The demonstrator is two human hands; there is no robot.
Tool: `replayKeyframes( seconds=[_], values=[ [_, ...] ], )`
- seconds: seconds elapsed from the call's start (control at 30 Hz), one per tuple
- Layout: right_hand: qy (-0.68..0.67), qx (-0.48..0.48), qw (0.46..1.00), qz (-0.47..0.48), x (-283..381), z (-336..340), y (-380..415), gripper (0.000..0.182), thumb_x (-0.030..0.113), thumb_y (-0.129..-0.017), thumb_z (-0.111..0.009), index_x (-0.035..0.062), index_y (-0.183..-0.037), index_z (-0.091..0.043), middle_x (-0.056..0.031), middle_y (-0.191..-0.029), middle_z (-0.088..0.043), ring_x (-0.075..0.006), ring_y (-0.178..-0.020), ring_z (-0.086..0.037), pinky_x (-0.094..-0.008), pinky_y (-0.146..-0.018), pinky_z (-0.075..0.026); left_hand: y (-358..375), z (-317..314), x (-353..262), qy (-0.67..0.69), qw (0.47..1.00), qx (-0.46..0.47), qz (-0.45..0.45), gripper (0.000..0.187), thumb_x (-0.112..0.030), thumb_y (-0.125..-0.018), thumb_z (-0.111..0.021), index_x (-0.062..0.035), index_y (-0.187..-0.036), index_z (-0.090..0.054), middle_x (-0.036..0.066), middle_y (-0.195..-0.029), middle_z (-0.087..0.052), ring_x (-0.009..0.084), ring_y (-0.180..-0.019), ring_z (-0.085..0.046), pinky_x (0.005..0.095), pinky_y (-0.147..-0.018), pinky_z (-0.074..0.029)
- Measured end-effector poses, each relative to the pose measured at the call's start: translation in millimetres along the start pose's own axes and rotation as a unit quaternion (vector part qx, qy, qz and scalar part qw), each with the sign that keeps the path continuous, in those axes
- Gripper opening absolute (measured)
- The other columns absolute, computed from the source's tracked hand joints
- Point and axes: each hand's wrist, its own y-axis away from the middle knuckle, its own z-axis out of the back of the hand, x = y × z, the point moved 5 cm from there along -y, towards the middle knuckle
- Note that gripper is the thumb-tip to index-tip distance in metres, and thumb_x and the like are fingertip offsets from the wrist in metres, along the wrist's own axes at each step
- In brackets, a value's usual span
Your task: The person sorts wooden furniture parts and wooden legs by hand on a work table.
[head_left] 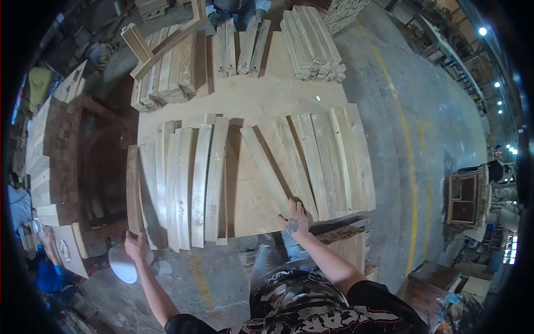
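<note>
At the table's left edge, my left hand (136, 245) is closed around the near end of a darker wooden board (133, 186). My right hand (296, 219) grips the near end of a pale wooden board (265, 162), which lies slanted on the plywood table (253, 209). Left of that slanted board is a row of pale boards (186, 183) laid lengthwise side by side. More boards (328, 161) lie to its right, some touching and some with narrow gaps.
Stacked boards (311, 44) and another board pile (172, 72) stand on the table's far side. Across from me is a person (236, 6) with gloved hands near several boards. A white stool (123, 266) stands below my left hand. Another person's blue sleeve (50, 273) shows at left.
</note>
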Motion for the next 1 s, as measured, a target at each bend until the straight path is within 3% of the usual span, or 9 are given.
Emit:
replayKeyframes(
  seconds=[0.13,0.2,0.3,0.4,0.5,0.6,0.73,0.87,1.0],
  values=[
    [-0.06,-0.024,0.998,0.013,3.3,-10.0,-25.2,0.07,0.038,-0.079,-0.077,0.0055,-0.134,-0.05,-0.0188,-0.116,-0.058,-0.0392,-0.112,-0.059,-0.0485,-0.093,-0.05,51.9,12.4,-19.9,0.04,0.998,-0.049,-0.009,0.044,-0.032,-0.078,-0.081,-0.0012,-0.106,-0.067,0.022,-0.095,-0.073,0.0387,-0.093,-0.072,0.0459,-0.079,-0.053],
    [-0.154,-0.121,0.979,0.063,10.1,12.6,-25.2,0.057,0.033,-0.079,-0.078,0.0055,-0.126,-0.058,-0.0181,-0.106,-0.061,-0.0383,-0.101,-0.063,-0.0474,-0.09,-0.051,79.0,24.4,-49.8,0.076,0.995,-0.061,-0.006,0.044,-0.028,-0.076,-0.083,-0.0011,-0.108,-0.068,0.022,-0.095,-0.073,0.0378,-0.091,-0.072,0.0451,-0.078,-0.053],
    [-0.307,0.004,0.951,-0.021,5.5,45.2,-22.4,0.052,0.03,-0.08,-0.079,0.0026,-0.121,-0.061,-0.0183,-0.106,-0.062,-0.0381,-0.1,-0.063,-0.0458,-0.09,-0.051,111.2,29.2,-78.2,0.114,0.989,-0.084,-0.029,0.048,-0.028,-0.073,-0.085,-0.0006,-0.109,-0.068,0.021,-0.094,-0.072,0.0378,-0.086,-0.071,0.0446,-0.077,-0.053],
    [-0.324,-0.003,0.94,-0.11,-29.3,69.5,-16.7,0.052,0.03,-0.08,-0.08,0.0011,-0.119,-0.062,-0.0185,-0.109,-0.063,-0.0374,-0.104,-0.062,-0.0452,-0.091,-0.05,132.4,25.6,-111.8,0.105,0.994,-0.038,-0.016,0.048,-0.028,-0.072,-0.086,0.0,-0.107,-0.068,0.021,-0.089,-0.071,0.0371,-0.081,-0.069,0.0442,-0.074,-0.053],
    [-0.131,-0.206,0.97,-0.005,-60.5,114.9,-18.0,0.054,0.029,-0.079,-0.082,-0.0001,-0.119,-0.061,-0.019,-0.105,-0.062,-0.0374,-0.106,-0.061,-0.0462,-0.095,-0.05,145.7,8.1,-126.3,0.117,0.992,0.005,-0.04,0.05,-0.029,-0.071,-0.087,0.001,-0.107,-0.068,0.02,-0.081,-0.069,0.0344,-0.075,-0.069,0.0441,-0.071,-0.052],
    [-0.013,-0.243,0.968,-0.053,-106.3,126.1,-17.8,0.058,0.024,-0.079,-0.081,0.0011,-0.127,-0.057,-0.0203,-0.111,-0.059,-0.038,-0.111,-0.059,-0.0475,-0.099,-0.048,158.8,3.2,-156.6,0.092,0.992,0.074,-0.048,0.052,-0.028,-0.069,-0.088,0.0007,-0.107,-0.068,0.019,-0.079,-0.067,0.0345,-0.075,-0.069,0.0447,-0.068,-0.053],
    [-0.026,-0.146,0.983,-0.109,-131.8,134.9,-14.9,0.073,0.018,-0.08,-0.078,0.0065,-0.143,-0.045,-0.0238,-0.141,-0.047,-0.0435,-0.131,-0.046,-0.0494,-0.109,-0.042,171.5,18.0,-185.9,0.081,0.961,-0.05,-0.258,0.053,-0.025,-0.069,-0.086,-0.0035,-0.113,-0.068,0.015,-0.091,-0.068,0.0331,-0.073,-0.067,0.0453,-0.068,-0.054],
    [-0.093,-0.229,0.957,0.151,-8.2,196.2,-19.9,0.081,0.023,-0.077,-0.084,0.0098,-0.146,-0.044,-0.0194,-0.141,-0.047,-0.0414,-0.132,-0.044,-0.048,-0.112,-0.038,168.5,51.7,-212.5,-0.044,0.903,-0.086,-0.418,0.054,-0.022,-0.072,-0.082,-0.0066,-0.121,-0.065,0.011,-0.103,-0.067,0.0298,-0.079,-0.068,0.0422,-0.073,-0.055],
    [-0.041,-0.183,0.908,0.374,122.8,258.7,-8.1,0.093,0.036,-0.068,-0.088,0.0138,-0.147,-0.044,-0.0152,-0.138,-0.051,-0.036,-0.132,-0.047,-0.0454,-0.113,-0.037,168.2,98.4,-268.1,-0.149,0.773,-0.18,-0.589,0.048,-0.019,-0.078,-0.076,-0.007,-0.123,-0.062,0.01,-0.104,-0.066,0.0273,-0.088,-0.068,0.0413,-0.077,-0.054]
  ],
)
